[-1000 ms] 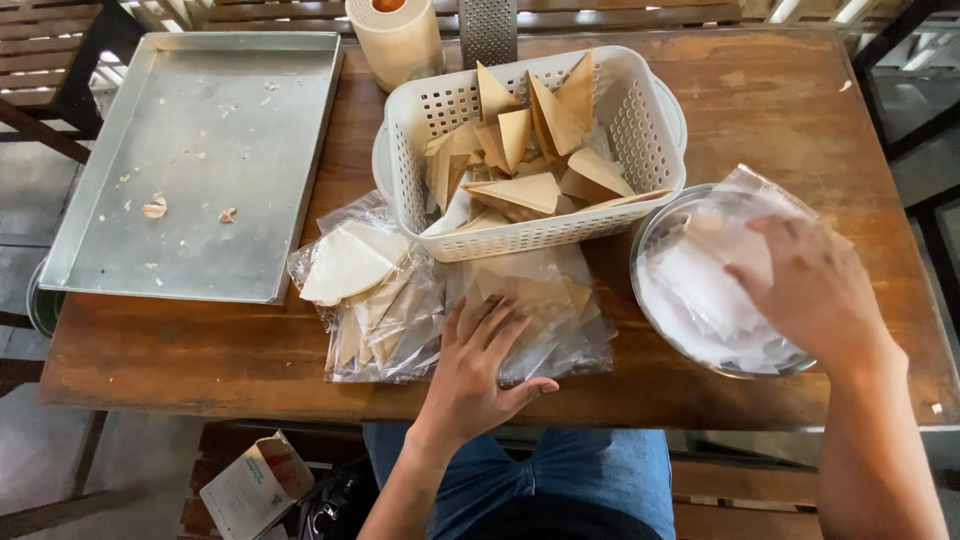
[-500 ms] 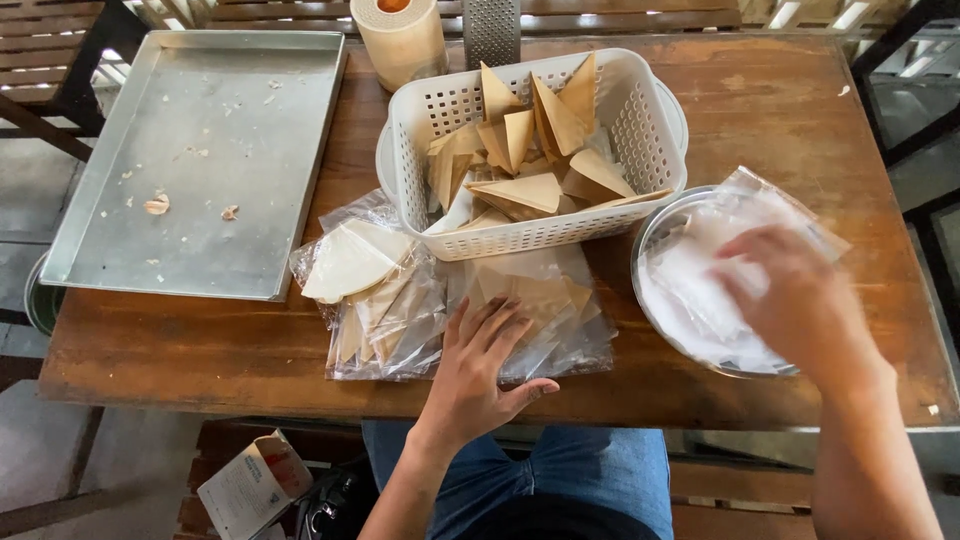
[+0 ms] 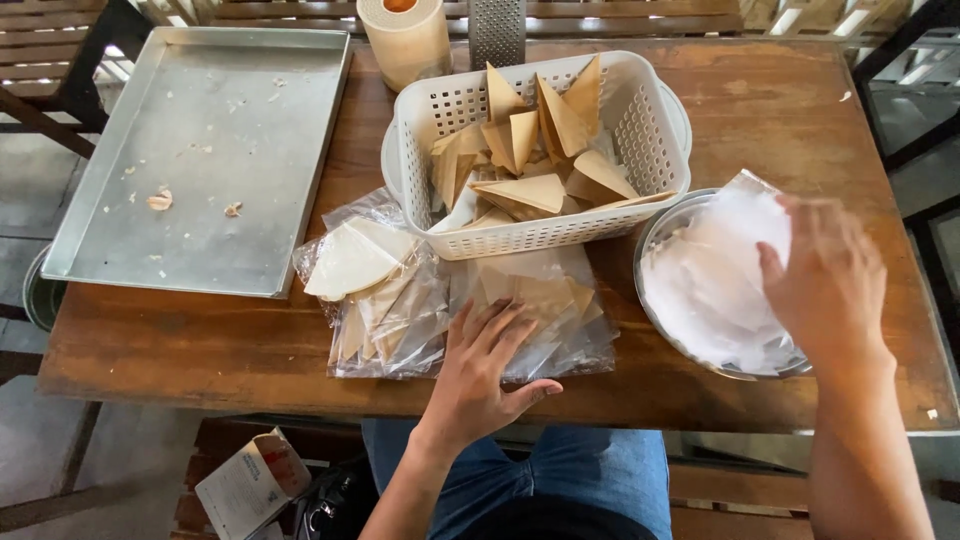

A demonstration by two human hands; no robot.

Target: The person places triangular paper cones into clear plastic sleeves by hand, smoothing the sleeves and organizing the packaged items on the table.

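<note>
Both hands down on plastic bags, seated at table.

Left hand (image 3: 480,375) flat, fingers spread, pressing on the bagged wrappers (image 3: 520,305) lying on the table (image 3: 780,100) right in front of the person. Right hand (image 3: 830,285) cupped with fingers loosely curled against the stack of clear bags (image 3: 715,280) in the metal bowl (image 3: 655,230); real grip or just touching, can't tell. Just beyond the left hand: white perforated basket (image 3: 640,130) full of tan folded triangles (image 3: 530,190). Further bagged pale wrappers (image 3: 350,265) just left of it. Well left: metal tray (image 3: 200,160) with crumbs. Far edge: paper roll (image 3: 405,40), grater (image 3: 497,30).
</note>
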